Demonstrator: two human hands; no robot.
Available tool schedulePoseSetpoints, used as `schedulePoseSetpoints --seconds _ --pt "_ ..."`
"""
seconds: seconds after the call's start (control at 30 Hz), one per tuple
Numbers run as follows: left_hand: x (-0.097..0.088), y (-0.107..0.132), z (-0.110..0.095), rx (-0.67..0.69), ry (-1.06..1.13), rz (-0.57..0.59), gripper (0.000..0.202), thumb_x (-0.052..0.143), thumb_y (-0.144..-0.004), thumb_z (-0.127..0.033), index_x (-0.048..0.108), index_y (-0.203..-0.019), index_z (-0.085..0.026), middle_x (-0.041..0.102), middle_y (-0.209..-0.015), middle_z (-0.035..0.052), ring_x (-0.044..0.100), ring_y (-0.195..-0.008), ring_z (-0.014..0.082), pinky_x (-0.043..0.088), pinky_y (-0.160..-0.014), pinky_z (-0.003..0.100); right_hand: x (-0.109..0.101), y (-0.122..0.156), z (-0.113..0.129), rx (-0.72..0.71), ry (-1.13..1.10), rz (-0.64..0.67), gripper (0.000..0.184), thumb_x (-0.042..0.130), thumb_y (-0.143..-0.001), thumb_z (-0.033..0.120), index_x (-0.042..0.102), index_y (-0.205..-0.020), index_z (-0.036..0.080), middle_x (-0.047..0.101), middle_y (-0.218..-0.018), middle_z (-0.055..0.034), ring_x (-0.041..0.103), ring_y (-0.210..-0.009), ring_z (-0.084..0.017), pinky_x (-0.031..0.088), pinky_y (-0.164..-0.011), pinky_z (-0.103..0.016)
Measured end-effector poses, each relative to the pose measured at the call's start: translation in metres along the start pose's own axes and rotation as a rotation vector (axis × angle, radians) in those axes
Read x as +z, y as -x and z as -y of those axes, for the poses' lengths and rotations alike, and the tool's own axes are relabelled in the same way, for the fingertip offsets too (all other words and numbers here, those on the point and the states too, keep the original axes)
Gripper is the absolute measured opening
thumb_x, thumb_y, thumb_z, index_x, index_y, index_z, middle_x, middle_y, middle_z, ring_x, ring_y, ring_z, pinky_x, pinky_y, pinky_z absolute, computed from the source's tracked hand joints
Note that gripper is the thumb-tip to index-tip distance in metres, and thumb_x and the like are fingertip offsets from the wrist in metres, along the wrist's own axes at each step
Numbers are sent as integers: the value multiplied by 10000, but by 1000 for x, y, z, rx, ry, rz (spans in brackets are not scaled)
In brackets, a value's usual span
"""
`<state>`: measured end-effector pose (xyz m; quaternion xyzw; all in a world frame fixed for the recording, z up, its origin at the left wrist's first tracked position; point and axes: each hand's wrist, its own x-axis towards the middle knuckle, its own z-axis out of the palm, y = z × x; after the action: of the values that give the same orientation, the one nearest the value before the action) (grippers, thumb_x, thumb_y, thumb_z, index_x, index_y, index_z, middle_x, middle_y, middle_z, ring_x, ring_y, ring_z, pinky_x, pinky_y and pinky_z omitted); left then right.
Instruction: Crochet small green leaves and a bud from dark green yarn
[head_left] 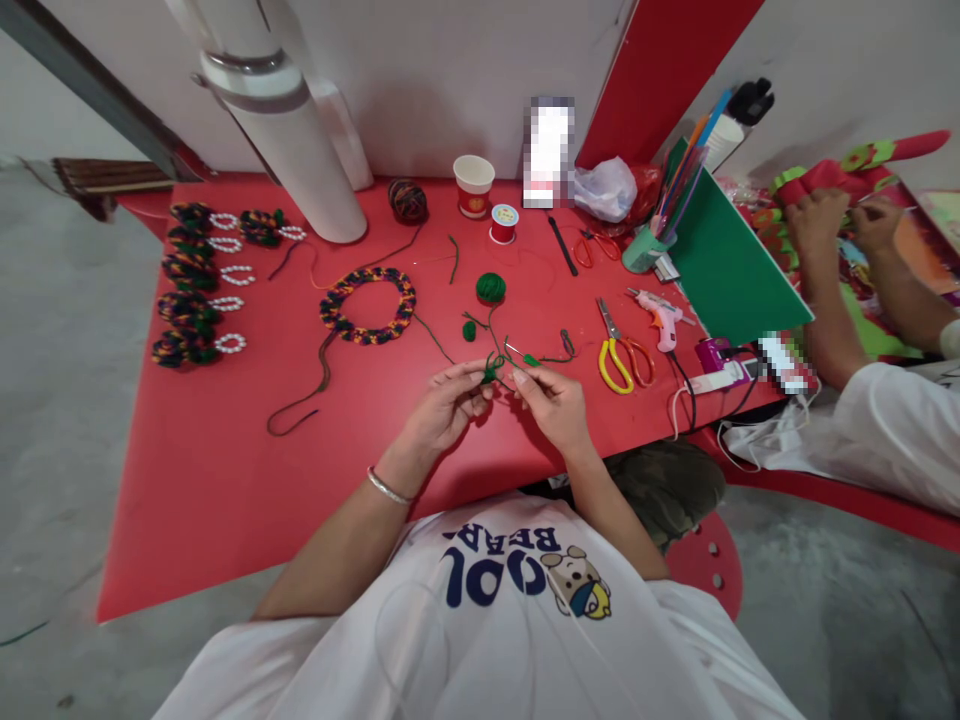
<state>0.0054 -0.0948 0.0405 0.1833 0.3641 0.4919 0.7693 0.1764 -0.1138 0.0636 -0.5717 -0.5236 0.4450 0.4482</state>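
Note:
Between the fingertips of my left hand [450, 402] is a small green crochet piece [492, 371], pinched over the table's front half. My right hand [551, 400] is closed just beside it, thumb and finger pressed on a thin strand of green yarn [508, 362]. A crochet hook [529, 358] with a green handle lies just beyond the right fingertips; whether they touch it I cannot tell. Behind the hands sit a green yarn ball [490, 289] and a smaller green pompom-like piece [469, 330]. A multicoloured braided yarn ring [368, 305] lies to the left, its tail strands loose.
Several yarn bundles with bead loops [187, 305] line the red table's [247, 480] left side. A white cylinder [292, 150], paper cup [474, 187] and thread spool [504, 224] stand behind. Yellow-and-red-handled scissors [619, 355] and a glue gun [663, 318] lie right, near a co-worker's hands [817, 220].

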Motion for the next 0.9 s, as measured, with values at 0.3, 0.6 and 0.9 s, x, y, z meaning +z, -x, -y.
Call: schedulePoseSetpoints --seconds 0.3,0.6,0.9 --pt "0 0 2 18 12 0 249 862 -674 -161 816 -915 -120 725 -656 51 590 -485 105 408 -402 184 -1 1 -5 24 -63 -27 262 696 -908 468 820 -893 238 655 -621 13 578 -573 -129 478 -574 -266" --pt "3 2 2 3 17 12 302 966 -624 -233 805 -849 -112 692 -619 28 582 -500 88 423 -413 166 8 -12 -13 327 -426 -30 353 846 -713 490 744 -890 202 542 -475 98 372 -379 -39 247 -379 -188" --pt "3 1 3 6 55 1 330 997 -578 -233 801 -818 -118 685 -616 13 569 -492 70 369 -396 143 9 -17 -10 466 -683 133 383 885 -677 461 742 -908 191 439 -412 146 239 -343 -11 137 -379 -181"
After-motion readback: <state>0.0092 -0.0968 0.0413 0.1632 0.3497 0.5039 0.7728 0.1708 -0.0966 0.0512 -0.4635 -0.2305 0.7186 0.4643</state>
